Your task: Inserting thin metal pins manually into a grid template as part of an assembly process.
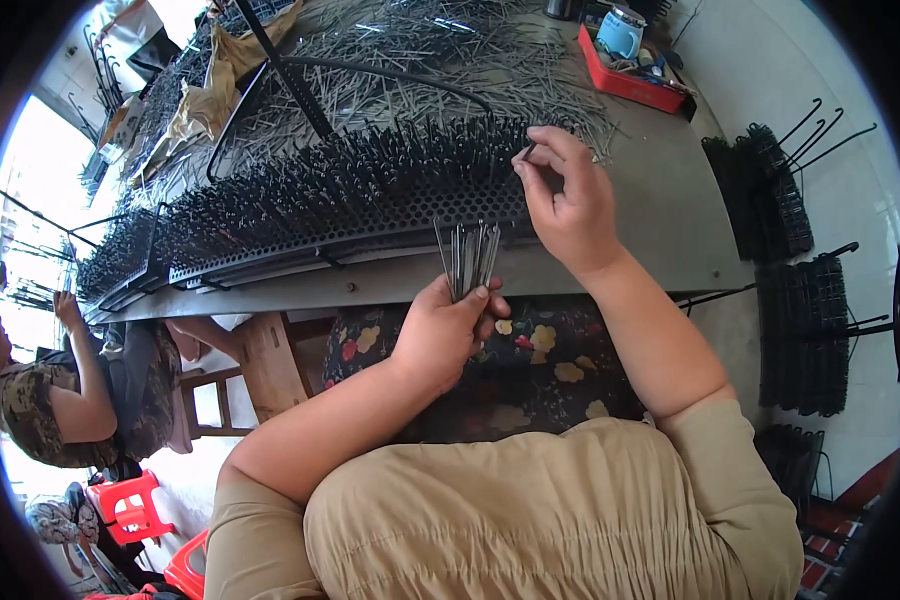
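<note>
My left hand is closed around a bundle of thin metal pins, which fan upward from the fist near the table's front edge. My right hand is raised at the right end of a long black perforated rack. Its thumb and fingertips are pinched together; a dark sliver shows between them, too small to name. Rows of dark metal pins stand upright, densely packed, in the rack's holes. The rack's front edge lies just beyond the bundle.
Loose metal pins are heaped behind the rack. A red tray with a blue cup stands at the back right. Black racks hang by the right wall. Another person works at far left, beside a wooden stool.
</note>
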A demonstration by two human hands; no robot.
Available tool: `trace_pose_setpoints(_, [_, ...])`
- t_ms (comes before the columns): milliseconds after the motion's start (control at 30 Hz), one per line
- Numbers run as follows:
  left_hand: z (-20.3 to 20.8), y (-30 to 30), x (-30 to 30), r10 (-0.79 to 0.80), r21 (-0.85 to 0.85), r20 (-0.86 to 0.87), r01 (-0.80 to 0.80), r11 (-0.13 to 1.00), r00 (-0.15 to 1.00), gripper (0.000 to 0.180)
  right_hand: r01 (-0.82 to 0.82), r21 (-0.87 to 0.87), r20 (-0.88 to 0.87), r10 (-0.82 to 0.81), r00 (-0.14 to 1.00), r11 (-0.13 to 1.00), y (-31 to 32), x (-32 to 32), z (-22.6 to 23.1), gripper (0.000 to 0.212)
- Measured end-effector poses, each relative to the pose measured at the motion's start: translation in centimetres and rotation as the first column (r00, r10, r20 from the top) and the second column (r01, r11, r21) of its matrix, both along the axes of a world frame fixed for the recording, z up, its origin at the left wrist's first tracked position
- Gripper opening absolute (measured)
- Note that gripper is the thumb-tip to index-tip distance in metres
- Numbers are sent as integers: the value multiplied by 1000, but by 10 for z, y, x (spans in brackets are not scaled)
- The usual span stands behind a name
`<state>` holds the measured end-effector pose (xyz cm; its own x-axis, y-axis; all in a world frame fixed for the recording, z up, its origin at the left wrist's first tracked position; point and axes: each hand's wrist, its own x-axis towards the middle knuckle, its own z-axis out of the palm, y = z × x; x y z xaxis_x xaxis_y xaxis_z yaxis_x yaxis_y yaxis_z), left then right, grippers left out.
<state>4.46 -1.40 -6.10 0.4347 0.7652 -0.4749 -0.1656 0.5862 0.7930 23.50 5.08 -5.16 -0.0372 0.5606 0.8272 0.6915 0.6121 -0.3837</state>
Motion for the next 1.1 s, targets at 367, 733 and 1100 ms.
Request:
trace_pose_setpoints(367, [-12, 15, -9, -11, -40, 41, 12, 999, 999, 13, 68, 64, 202, -79, 976, 996, 12, -7, 19, 23])
trace_pose_setpoints(733, [-10, 18, -10, -56, 157, 98, 41, 987, 994, 14, -625, -661, -736, -192, 650, 415, -35, -18, 18, 30])
trace_pose_setpoints(1100, [-19, 20, -12, -44, 68, 22, 42, 997, 999, 12, 51, -24, -113, -53, 992, 998, 6, 16, 2, 31])
